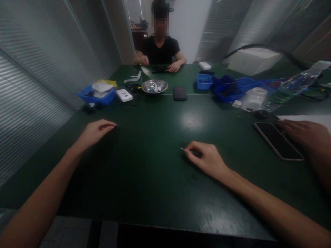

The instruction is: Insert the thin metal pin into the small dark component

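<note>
**We Work Over Dark Green, Ringed by Blue**

Our tabletop (144,172) is a deep, plain green, crossed by one pale line. In our right hand (203,156), the thin sliver (182,148) gleams silvery white. On our left we see a bright blue basket (104,100) and a white power bank (124,95) with dark marks; ahead, a shiny silver bowl (154,93). To our right we find a black-screened phone (279,141) edged in beige, and a clear, green-tinged bottle (287,88). Beside us, blinds (23,93) show fine grey stripes.
</note>
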A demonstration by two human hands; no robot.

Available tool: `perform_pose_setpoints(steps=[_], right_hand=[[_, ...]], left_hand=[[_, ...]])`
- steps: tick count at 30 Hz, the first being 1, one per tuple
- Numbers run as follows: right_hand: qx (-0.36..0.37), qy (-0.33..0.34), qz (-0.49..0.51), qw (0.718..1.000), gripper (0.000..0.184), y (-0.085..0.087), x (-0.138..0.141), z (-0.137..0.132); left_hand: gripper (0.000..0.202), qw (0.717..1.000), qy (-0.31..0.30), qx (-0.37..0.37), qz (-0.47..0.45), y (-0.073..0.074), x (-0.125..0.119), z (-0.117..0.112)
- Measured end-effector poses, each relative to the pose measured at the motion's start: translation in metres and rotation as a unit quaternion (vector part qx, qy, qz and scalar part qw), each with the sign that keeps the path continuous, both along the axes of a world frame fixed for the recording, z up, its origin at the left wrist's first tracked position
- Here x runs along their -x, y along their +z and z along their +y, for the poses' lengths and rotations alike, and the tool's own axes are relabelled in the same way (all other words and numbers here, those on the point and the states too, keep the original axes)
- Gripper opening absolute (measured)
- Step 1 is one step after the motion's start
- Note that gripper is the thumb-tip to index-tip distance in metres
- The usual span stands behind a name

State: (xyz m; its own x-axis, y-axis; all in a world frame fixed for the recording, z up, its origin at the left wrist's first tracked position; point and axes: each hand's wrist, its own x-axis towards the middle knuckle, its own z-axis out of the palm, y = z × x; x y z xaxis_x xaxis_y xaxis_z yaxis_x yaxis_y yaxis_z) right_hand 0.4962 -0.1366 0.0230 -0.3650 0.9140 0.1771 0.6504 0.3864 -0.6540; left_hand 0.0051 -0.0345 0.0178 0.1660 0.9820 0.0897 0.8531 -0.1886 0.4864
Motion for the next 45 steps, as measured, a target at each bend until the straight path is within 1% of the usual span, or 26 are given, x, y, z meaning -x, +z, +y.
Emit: perform_pose_setpoints(steps=[3, 7, 10, 16, 22, 25, 29, 32, 34, 37, 39, 41, 43, 45], right_hand=[[0.004, -0.001, 0.000, 1.000, 0.019, 0.000, 0.000, 0.000], [0.001, 0.000, -0.003, 1.000, 0.020, -0.003, 0.000, 0.000], [0.000, -0.004, -0.003, 1.000, 0.019, -0.005, 0.000, 0.001], [0.003, -0.006, 0.003, 1.000, 0.019, 0.000, 0.002, -0.001], [0.000, -0.008, -0.002, 1.000, 0.019, 0.001, 0.002, -0.002], [0.002, -0.007, -0.004, 1.000, 0.019, 0.001, 0.001, -0.001], [0.006, -0.004, -0.006, 1.000, 0.018, 0.000, 0.000, -0.001], [0.009, -0.002, -0.006, 1.000, 0.018, 0.001, 0.001, -0.001], [0.012, -0.001, -0.004, 1.000, 0.018, 0.001, 0.001, -0.001], [0.013, -0.001, -0.006, 1.000, 0.018, -0.001, 0.000, -0.001], [0.008, -0.003, -0.006, 1.000, 0.018, -0.002, 0.000, -0.001], [0.009, -0.002, -0.005, 1.000, 0.018, -0.003, 0.000, 0.000], [0.012, 0.001, -0.004, 1.000, 0.019, -0.002, 0.001, -0.001], [0.010, 0.004, -0.005, 1.000, 0.019, -0.002, 0.002, -0.001]], left_hand=[[0.044, 0.999, 0.017, 0.025, -0.028, -0.003, 0.003, 0.003], [0.045, 0.990, 0.058, 0.082, -0.095, -0.007, 0.004, 0.007], [0.046, 0.985, 0.069, 0.094, -0.126, -0.007, 0.002, 0.008], [0.051, 0.992, 0.054, 0.082, -0.083, -0.003, 0.002, 0.008], [0.046, 0.991, 0.061, 0.081, -0.083, -0.002, 0.001, 0.006], [0.045, 0.994, 0.057, 0.074, -0.065, -0.001, -0.001, 0.003], [0.049, 0.999, 0.022, 0.022, -0.032, 0.002, -0.003, -0.002], [0.047, 0.999, -0.011, -0.019, -0.035, 0.002, -0.005, -0.005], [0.045, 0.998, -0.002, -0.026, -0.054, 0.000, -0.005, -0.005], [0.048, 0.991, 0.052, 0.024, -0.119, -0.003, -0.008, -0.002], [0.051, 0.983, 0.070, 0.073, -0.150, -0.003, -0.013, 0.000], [0.046, 0.980, 0.051, 0.119, -0.154, -0.001, -0.026, 0.002], [0.036, 0.975, 0.003, 0.161, -0.153, 0.002, -0.048, 0.001], [0.030, 0.965, -0.065, 0.190, -0.171, 0.004, -0.083, -0.006]])
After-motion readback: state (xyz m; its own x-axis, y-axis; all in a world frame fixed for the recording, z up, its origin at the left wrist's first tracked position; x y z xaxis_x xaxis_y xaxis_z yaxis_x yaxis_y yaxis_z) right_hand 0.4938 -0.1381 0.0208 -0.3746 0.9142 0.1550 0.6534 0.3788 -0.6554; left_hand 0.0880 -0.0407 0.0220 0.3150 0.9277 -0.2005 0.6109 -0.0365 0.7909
